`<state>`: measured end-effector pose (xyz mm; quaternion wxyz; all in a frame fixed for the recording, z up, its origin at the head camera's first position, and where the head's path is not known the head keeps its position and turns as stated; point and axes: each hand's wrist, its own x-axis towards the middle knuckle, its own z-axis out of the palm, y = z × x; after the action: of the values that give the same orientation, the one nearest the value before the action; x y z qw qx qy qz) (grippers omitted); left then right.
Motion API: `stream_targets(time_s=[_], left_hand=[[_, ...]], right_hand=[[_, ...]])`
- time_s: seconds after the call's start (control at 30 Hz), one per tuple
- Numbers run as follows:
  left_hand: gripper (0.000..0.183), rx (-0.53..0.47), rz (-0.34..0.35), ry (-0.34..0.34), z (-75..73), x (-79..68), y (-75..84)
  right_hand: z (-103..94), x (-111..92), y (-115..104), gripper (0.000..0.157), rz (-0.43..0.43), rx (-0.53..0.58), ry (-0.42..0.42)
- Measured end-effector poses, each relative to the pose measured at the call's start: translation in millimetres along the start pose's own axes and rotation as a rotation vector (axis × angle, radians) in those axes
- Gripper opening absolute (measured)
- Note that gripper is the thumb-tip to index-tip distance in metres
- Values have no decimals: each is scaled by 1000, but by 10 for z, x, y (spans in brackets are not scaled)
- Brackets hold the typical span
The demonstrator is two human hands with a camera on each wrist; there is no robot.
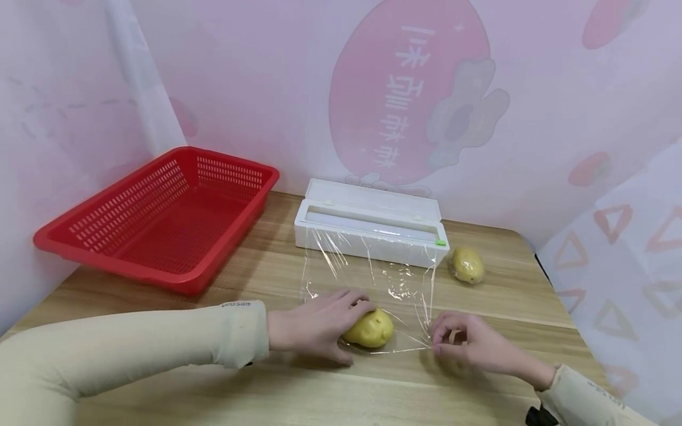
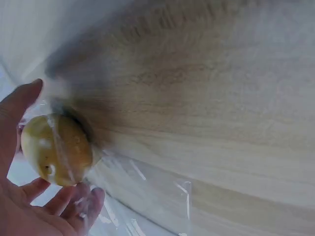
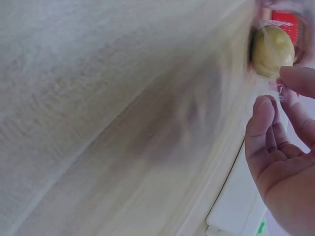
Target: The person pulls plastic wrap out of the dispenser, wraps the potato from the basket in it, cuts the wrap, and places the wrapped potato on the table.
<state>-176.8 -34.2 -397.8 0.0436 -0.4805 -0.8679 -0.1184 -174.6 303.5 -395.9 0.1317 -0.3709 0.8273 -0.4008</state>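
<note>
A yellow potato point(image 1: 375, 329) lies on a clear sheet of plastic wrap point(image 1: 367, 278) that runs out of a white wrap dispenser box point(image 1: 373, 232). My left hand point(image 1: 328, 324) holds the potato from its left side, with fingers and thumb curved about it; the left wrist view shows the potato point(image 2: 56, 150) between thumb and fingers, film lying across it. At the sheet's near right corner, my right hand point(image 1: 474, 343) pinches the film between thumb and index finger. Folds in the wrap stretch from that pinch toward the potato.
A red plastic basket point(image 1: 197, 278) stands at the left of the wooden table point(image 1: 256, 378). Right of the dispenser, whose lid is raised, sits another potato point(image 1: 467, 265) that looks wrapped in film. A printed curtain point(image 1: 240, 89) hangs behind the table.
</note>
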Motion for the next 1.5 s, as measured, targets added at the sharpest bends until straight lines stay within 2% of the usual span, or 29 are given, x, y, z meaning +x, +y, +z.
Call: stream_targets(time_s=[0.23, 0.37, 0.5, 0.6, 0.7, 0.77, 0.87, 0.93, 1.0, 1.1, 1.17, 1.33, 1.5], left_hand=[[78, -36, 15, 13, 60, 31, -54], [74, -88, 13, 26, 62, 24, -93], [70, -156, -9, 30, 48, 38, -144], [65, -208, -25, 44, 23, 69, -201], [62, -265, -57, 47, -2, 105, -264], [59, -297, -83, 38, -19, 130, -300], [53, -378, -102, 21, -29, 166, -358], [51, -441, -103, 16, -34, 190, -404], [49, -505, -109, 11, -39, 213, -451], [50, -557, -135, -6, -59, 230, -512], [50, -562, -156, -23, -70, 241, -541], [48, -566, -160, -52, -81, 282, -594], [50, -605, -180, -50, -96, 312, -611]], right_hand=[[-30, 32, 23, 8, 21, 79, -5], [-41, 26, 31, 8, 13, 87, -5], [-63, 24, 23, 7, 51, 64, 1], [-112, 66, -43, 5, 135, -2, 49], [-137, 140, -182, 3, 187, -96, 159], [-102, 195, -299, 6, 127, -212, 256], [37, 273, -437, 12, -107, -390, 361], [152, 328, -482, 15, -285, -498, 373], [258, 376, -488, 17, -398, -553, 316], [375, 457, -437, 21, -448, -643, 232], [418, 506, -378, 25, -442, -707, 209], [440, 577, -244, 32, -436, -818, 270], [416, 606, -197, 37, -410, -842, 347]])
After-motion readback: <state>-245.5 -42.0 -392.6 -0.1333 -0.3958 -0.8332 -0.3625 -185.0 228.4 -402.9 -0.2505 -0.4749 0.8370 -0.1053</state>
